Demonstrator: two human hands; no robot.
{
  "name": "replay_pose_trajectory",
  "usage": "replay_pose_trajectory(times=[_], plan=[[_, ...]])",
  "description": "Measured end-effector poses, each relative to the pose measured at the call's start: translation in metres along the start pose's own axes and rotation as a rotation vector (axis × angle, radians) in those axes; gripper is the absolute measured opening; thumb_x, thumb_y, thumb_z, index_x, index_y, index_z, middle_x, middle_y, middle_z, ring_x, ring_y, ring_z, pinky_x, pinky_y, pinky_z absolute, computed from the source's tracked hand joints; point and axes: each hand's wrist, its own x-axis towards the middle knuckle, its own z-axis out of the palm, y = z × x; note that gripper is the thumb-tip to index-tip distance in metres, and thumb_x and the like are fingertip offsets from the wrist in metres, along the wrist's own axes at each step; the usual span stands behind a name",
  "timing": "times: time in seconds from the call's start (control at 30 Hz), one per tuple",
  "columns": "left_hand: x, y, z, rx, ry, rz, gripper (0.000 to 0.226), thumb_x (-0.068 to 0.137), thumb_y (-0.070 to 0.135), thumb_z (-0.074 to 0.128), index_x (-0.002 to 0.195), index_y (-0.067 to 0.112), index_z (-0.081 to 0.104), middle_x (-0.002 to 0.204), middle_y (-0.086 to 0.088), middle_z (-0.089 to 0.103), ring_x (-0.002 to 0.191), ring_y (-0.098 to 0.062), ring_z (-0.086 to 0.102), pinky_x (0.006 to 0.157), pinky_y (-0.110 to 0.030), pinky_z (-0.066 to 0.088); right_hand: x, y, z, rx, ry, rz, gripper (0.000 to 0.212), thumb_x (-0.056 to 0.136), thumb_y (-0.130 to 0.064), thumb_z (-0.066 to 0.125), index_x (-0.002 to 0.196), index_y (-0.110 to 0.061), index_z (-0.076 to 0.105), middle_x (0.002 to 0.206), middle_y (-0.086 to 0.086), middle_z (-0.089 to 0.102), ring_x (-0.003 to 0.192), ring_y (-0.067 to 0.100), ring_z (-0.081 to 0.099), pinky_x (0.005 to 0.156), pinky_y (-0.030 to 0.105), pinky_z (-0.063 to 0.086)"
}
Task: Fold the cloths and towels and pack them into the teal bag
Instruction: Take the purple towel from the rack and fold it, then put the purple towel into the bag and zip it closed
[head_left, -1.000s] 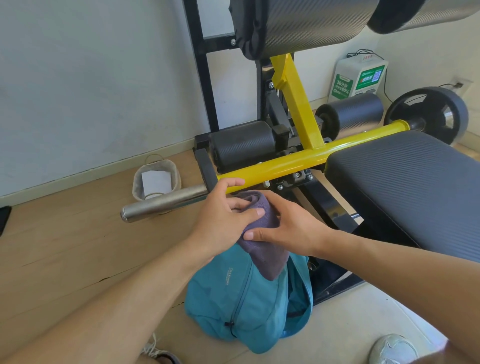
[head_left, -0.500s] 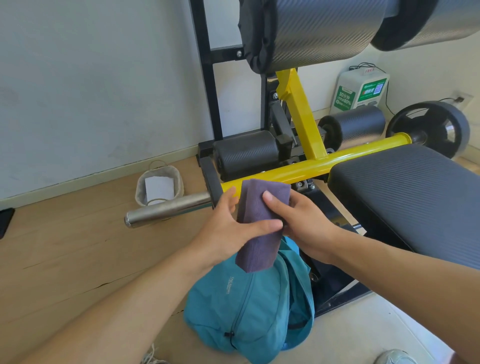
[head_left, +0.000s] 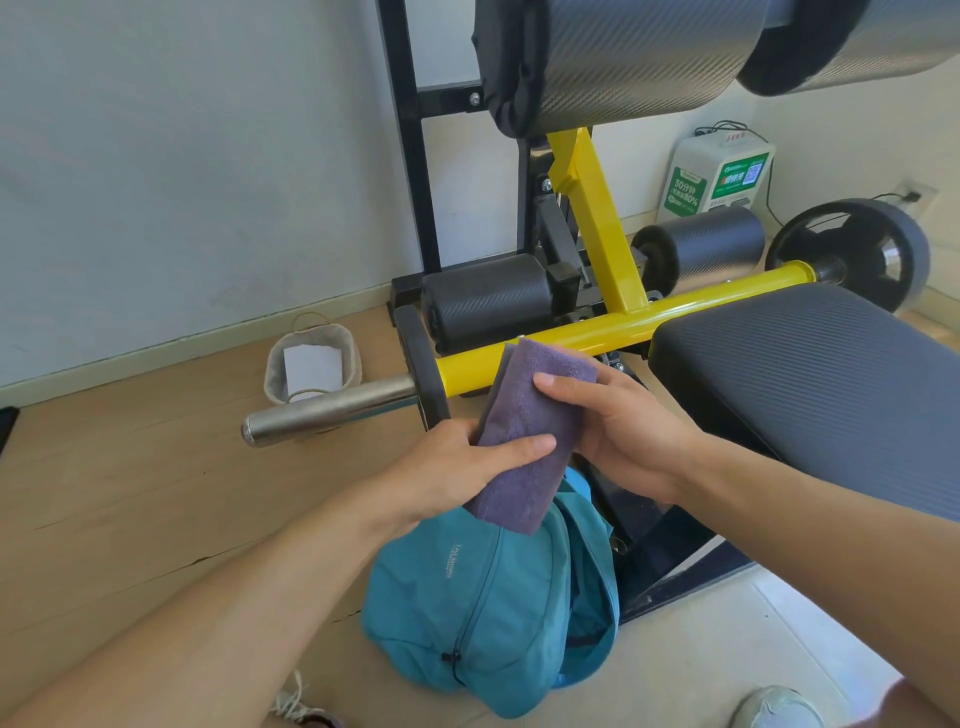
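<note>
On the white and green box (head_left: 716, 174) by the wall you can read "30" and "80%" among blurred characters. The small print on the teal bag (head_left: 457, 613) stays illegible to you.

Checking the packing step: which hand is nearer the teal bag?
Left. The left hand grips the purple towel low, just above the teal bag; the right hand holds it higher up.

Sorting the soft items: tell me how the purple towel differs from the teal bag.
The purple towel is folded into a narrow strip, held by the left hand and right hand; the teal bag lies slumped on the floor, larger and smoother. Both are soft fabric.
</note>
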Motion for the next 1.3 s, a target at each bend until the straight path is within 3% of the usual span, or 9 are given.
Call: replay_pose_trajectory(times=[0.07,0.2,0.3,0.4,0.53,0.7,0.97,1.1,1.3], plan=[[0.001,-0.002,-0.004,0.018,-0.046,-0.014,0.077,0.049,0.077,0.083,0.108,0.029,0.072,0.098,0.012,0.078,0.091,-0.007,0.075,0.091,-0.035,0.06,0.002,-0.003,-0.005,-0.001,0.052,0.012,0.048,0.092,-0.013,0.068,0.139,-0.017,0.058,0.132,0.012,0.066,0.124,0.028,0.063,0.1,0.04,0.054],[0.004,-0.004,-0.011,-0.079,-0.031,-0.033,0.079,0.049,0.05,0.097,0.114,0.017,0.067,0.103,-0.002,0.077,0.092,-0.016,0.074,0.085,-0.036,0.062,0.003,-0.007,-0.017,-0.09,0.095,0.027,0.041,0.094,-0.011,0.063,0.135,-0.014,0.061,0.128,0.012,0.069,0.126,0.029,0.062,0.107,0.047,0.047],[0.008,-0.003,-0.012,-0.243,0.165,-0.027,0.061,0.063,0.04,0.092,0.109,0.012,0.064,0.105,-0.007,0.072,0.091,-0.02,0.071,0.069,-0.032,0.058,0.002,-0.008,-0.029,-0.195,0.057,0.074,0.036,0.095,-0.012,0.057,0.13,-0.009,0.063,0.126,0.016,0.068,0.124,0.035,0.062,0.106,0.049,0.048],[0.013,-0.004,-0.014,-0.286,0.332,0.036,0.037,0.081,0.041,0.081,0.107,0.019,0.066,0.106,-0.001,0.071,0.101,-0.019,0.069,0.074,-0.03,0.054,0.002,-0.008,-0.036,-0.343,-0.007,0.142,0.041,0.089,-0.017,0.06,0.13,-0.017,0.064,0.127,0.014,0.067,0.122,0.037,0.062,0.105,0.054,0.049],[0.01,-0.002,-0.015,-0.109,0.378,0.169,0.015,0.088,0.04,0.074,0.095,0.028,0.074,0.097,0.009,0.075,0.095,-0.009,0.068,0.081,-0.027,0.056,-0.004,-0.01,-0.034,-0.556,-0.214,0.294,0.059,0.079,-0.028,0.075,0.135,-0.026,0.057,0.128,0.004,0.067,0.116,0.024,0.067,0.097,0.04,0.056],[0.002,0.001,-0.017,-0.038,0.254,0.239,0.021,0.079,0.042,0.079,0.086,0.022,0.081,0.084,0.009,0.078,0.083,-0.003,0.073,0.075,-0.022,0.058,-0.014,-0.008,-0.022,-0.758,-0.376,0.357,0.084,0.069,-0.052,0.086,0.141,-0.03,0.048,0.129,-0.01,0.067,0.115,0.01,0.067,0.092,0.026,0.056],[0.006,-0.005,-0.005,0.057,0.318,0.262,0.025,0.082,0.048,0.077,0.086,0.023,0.08,0.083,0.008,0.077,0.083,-0.009,0.072,0.081,-0.037,0.06,-0.016,-0.001,0.004,-0.971,-0.341,0.137,0.041,0.098,-0.046,0.057,0.137,-0.034,0.054,0.119,-0.015,0.07,0.106,0.004,0.069,0.091,0.025,0.056],[0.023,-0.02,-0.001,0.081,0.435,0.172,0.03,0.092,0.052,0.065,0.105,0.025,0.068,0.096,0.007,0.073,0.09,-0.016,0.071,0.082,-0.043,0.061,-0.012,0.008,-0.008,-1.171,-0.248,0.176,0.035,0.102,-0.042,0.053,0.136,-0.032,0.055,0.118,-0.01,0.068,0.104,0.008,0.066,0.094,0.031,0.054],[0.041,-0.063,0.055,0.329,0.293,-0.063,0.035,0.099,0.049,0.051,0.123,0.023,0.052,0.122,0.0,0.064,0.11,-0.025,0.061,0.094,-0.041,0.051,-0.002,0.027,-0.043,-1.51,-0.117,0.351,0.039,0.104,-0.038,0.048,0.137,-0.017,0.054,0.128,0.008,0.064,0.109,0.024,0.059,0.088,0.031,0.041]])
